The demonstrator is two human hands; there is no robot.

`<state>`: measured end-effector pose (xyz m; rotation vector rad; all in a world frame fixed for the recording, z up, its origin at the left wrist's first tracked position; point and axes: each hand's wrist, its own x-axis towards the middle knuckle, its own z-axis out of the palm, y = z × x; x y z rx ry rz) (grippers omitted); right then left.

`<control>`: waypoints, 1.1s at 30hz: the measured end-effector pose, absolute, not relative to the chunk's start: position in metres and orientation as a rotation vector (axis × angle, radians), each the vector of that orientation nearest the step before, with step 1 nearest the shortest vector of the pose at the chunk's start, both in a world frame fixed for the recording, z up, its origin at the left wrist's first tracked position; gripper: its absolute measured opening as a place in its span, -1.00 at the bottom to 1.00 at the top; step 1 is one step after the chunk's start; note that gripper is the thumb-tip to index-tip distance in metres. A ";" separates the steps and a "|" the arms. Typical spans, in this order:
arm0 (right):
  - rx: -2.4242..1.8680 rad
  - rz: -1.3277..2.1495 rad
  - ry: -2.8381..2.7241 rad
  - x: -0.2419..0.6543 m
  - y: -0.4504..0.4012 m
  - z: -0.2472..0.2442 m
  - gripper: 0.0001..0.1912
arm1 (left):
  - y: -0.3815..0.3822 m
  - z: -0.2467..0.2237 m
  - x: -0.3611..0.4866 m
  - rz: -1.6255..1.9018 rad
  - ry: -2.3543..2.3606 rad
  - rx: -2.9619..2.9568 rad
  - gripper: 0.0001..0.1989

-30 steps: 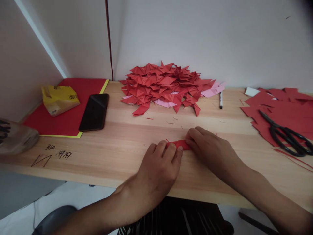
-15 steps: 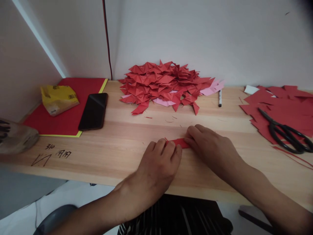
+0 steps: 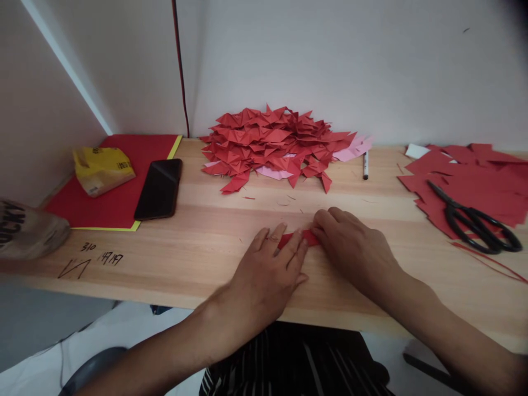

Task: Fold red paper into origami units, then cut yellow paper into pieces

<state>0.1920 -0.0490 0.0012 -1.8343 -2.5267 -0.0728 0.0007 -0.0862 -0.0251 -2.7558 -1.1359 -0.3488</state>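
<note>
Splayed out now, the fingers of the left hand (image 3: 266, 269), bunched half a second ago, lie flatter over the small red paper strip (image 3: 311, 238), and the thumb has come into sight along the hand's right side. To me that reads as a change from gripping the paper to pressing or smoothing it against the wooden table (image 3: 185, 269).

From the left: a yellow packet (image 3: 103, 171) sits on a red sheet (image 3: 111, 214), with a phone (image 3: 159, 188) at its right edge. Next comes the left hand, spread and clasping nothing, then the strip, on the table between the two hands, in front of a pile of folded red pieces (image 3: 268, 140). The right hand (image 3: 352, 242) stays curled, fingertips closed on the strip's right end; I judge it steadies the paper. Beyond stand a marker (image 3: 365, 166) and black scissors (image 3: 474, 220), these on flat red pieces (image 3: 487, 190).
</note>
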 end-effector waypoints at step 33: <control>-1.578 -0.055 -2.430 0.171 -0.120 -0.024 -0.42 | -0.093 -0.021 -0.011 -0.262 -1.290 -2.795 -0.51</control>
